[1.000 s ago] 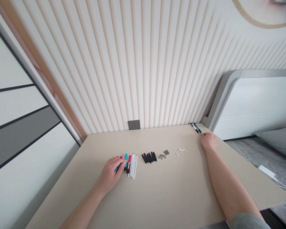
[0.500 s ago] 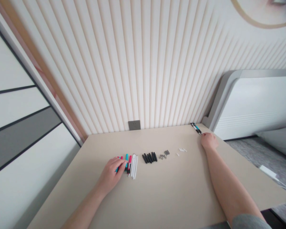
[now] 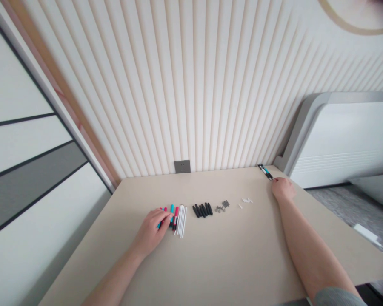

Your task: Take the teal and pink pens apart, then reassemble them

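Observation:
My left hand (image 3: 153, 229) rests over the pink and teal barrels (image 3: 172, 210) at the left of the row, its fingers curled and partly covering them; what they grip is hard to see. White thin rods (image 3: 182, 221) lie just right of it. Farther right come several black caps (image 3: 202, 210), small metal pieces (image 3: 221, 208) and tiny white pieces (image 3: 247, 200). At the table's far right corner my right hand (image 3: 282, 188) is closed at the near end of the assembled pens (image 3: 266, 171); its fingertips are hidden.
The beige table (image 3: 230, 263) stands against a ribbed wall with a dark socket (image 3: 182, 166). A grey and white headboard (image 3: 347, 140) is at the right, with a white adapter (image 3: 365, 232) below it. White and grey panels stand at the left.
The whole view has shifted slightly, so everything appears a little farther right. Both hands stay at the same places relative to the pens and parts.

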The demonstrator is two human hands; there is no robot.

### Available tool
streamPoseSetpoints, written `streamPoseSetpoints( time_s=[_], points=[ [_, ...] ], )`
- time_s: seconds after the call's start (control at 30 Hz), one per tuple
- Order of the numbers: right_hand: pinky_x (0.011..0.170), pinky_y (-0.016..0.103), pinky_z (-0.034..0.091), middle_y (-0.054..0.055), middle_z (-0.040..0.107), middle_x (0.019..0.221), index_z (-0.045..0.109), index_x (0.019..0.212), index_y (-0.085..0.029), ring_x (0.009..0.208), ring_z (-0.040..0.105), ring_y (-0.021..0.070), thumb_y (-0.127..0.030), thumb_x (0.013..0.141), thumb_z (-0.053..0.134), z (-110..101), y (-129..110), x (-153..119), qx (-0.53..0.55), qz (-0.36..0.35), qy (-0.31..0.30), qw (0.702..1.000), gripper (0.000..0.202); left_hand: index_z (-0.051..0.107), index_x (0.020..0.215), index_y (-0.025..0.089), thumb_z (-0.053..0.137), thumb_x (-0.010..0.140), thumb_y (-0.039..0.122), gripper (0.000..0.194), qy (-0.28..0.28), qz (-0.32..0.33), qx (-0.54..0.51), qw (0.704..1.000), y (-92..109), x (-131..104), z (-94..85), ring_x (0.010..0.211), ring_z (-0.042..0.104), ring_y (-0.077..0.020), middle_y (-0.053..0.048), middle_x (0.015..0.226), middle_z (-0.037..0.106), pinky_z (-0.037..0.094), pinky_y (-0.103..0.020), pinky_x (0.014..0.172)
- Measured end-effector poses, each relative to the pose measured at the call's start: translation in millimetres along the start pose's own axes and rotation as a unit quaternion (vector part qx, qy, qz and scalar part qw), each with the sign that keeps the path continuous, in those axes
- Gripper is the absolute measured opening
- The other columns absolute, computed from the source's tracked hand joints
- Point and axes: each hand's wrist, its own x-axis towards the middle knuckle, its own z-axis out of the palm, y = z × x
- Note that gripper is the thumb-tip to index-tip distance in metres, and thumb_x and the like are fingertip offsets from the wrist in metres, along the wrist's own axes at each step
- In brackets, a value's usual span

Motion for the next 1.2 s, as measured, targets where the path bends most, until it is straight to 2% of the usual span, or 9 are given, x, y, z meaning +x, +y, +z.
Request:
streamPoseSetpoints(
  time_s=[0.43, 0.6, 0.73, 0.83, 0.93, 1.03, 1.1, 1.2],
  points=[
    [0.078, 0.044, 0.049, 0.018, 0.067, 0.108, 0.073, 0.104, -0.025, 0.102, 0.062, 0.0357, -0.032, 0.086, 0.047, 6, 7, 5, 0.005, -0.001, -0.008, 1.000, 0.032, 0.066, 0.089, 0.021, 0.045, 0.097, 0.030, 0.024, 0.006, -0.018, 0.012, 1.000, -1, 0, -2.1, 0.083, 0.062, -0.0180, -0.004, 0.085, 0.069, 0.048, -0.032, 0.080],
    [0.078, 0.045, 0.049, 0.020, 0.066, 0.110, 0.072, 0.107, -0.021, 0.104, 0.061, 0.0368, -0.031, 0.087, 0.045, 7, 8, 3, 0.010, -0.001, -0.007, 1.000, 0.035, 0.065, 0.093, 0.020, 0.044, 0.096, 0.031, 0.024, 0.018, -0.052, 0.032, 0.998, -13, 1, -7.8, 0.088, 0.062, -0.0195, -0.005, 0.090, 0.069, 0.048, -0.034, 0.083],
    [0.081, 0.044, 0.047, 0.020, 0.065, 0.112, 0.071, 0.111, -0.020, 0.106, 0.060, 0.0362, -0.031, 0.087, 0.045, 5, 9, -4, 0.020, -0.003, -0.001, 1.000, 0.037, 0.065, 0.096, 0.020, 0.044, 0.095, 0.030, 0.023, 0.002, -0.070, 0.070, 0.995, -25, 1, -15.2, 0.093, 0.061, -0.0218, -0.006, 0.094, 0.069, 0.047, -0.037, 0.086],
    [0.080, 0.043, 0.047, 0.020, 0.066, 0.111, 0.069, 0.115, -0.020, 0.103, 0.060, 0.0352, -0.032, 0.087, 0.044, -1, 8, -12, 0.034, -0.003, 0.010, 0.999, 0.039, 0.066, 0.094, 0.020, 0.046, 0.093, 0.029, 0.022, -0.006, -0.070, 0.094, 0.993, -33, 0, -22.8, 0.094, 0.061, -0.0221, -0.006, 0.095, 0.068, 0.046, -0.037, 0.087],
    [0.078, 0.041, 0.047, 0.017, 0.066, 0.111, 0.066, 0.119, -0.020, 0.100, 0.061, 0.0333, -0.033, 0.089, 0.040, -10, 5, -22, 0.053, -0.003, 0.040, 0.998, 0.042, 0.067, 0.093, 0.019, 0.048, 0.092, 0.028, 0.021, 0.017, -0.086, 0.111, 0.990, -38, -1, -31.1, 0.093, 0.061, -0.0220, -0.006, 0.094, 0.068, 0.046, -0.036, 0.087],
    [0.081, 0.039, 0.045, 0.015, 0.066, 0.109, 0.064, 0.120, -0.017, 0.099, 0.060, 0.0303, -0.031, 0.091, 0.033, -22, -7, -35, 0.092, -0.044, 0.094, 0.990, 0.044, 0.069, 0.092, 0.019, 0.050, 0.092, 0.028, 0.022, 0.018, -0.095, 0.110, 0.989, -41, -3, -36.7, 0.093, 0.061, -0.0216, -0.007, 0.094, 0.069, 0.046, -0.034, 0.087],
    [0.082, 0.037, 0.043, 0.014, 0.067, 0.103, 0.065, 0.116, -0.014, 0.095, 0.059, 0.0277, -0.029, 0.090, 0.033, -29, -23, -48, 0.133, -0.100, 0.131, 0.977, 0.044, 0.071, 0.090, 0.021, 0.051, 0.091, 0.029, 0.022, -0.013, -0.095, 0.107, 0.990, -41, -5, -37.8, 0.091, 0.062, -0.0211, -0.006, 0.092, 0.069, 0.046, -0.033, 0.084],
    [0.081, 0.032, 0.043, 0.012, 0.068, 0.097, 0.067, 0.109, -0.013, 0.087, 0.060, 0.0233, -0.030, 0.089, 0.039, -40, -56, -82, 0.181, -0.204, 0.137, 0.952, 0.039, 0.073, 0.090, 0.023, 0.054, 0.089, 0.027, 0.020, -0.058, -0.097, 0.109, 0.988, -39, -7, -36.6, 0.087, 0.063, -0.0205, -0.005, 0.089, 0.070, 0.045, -0.031, 0.079]
  ],
)
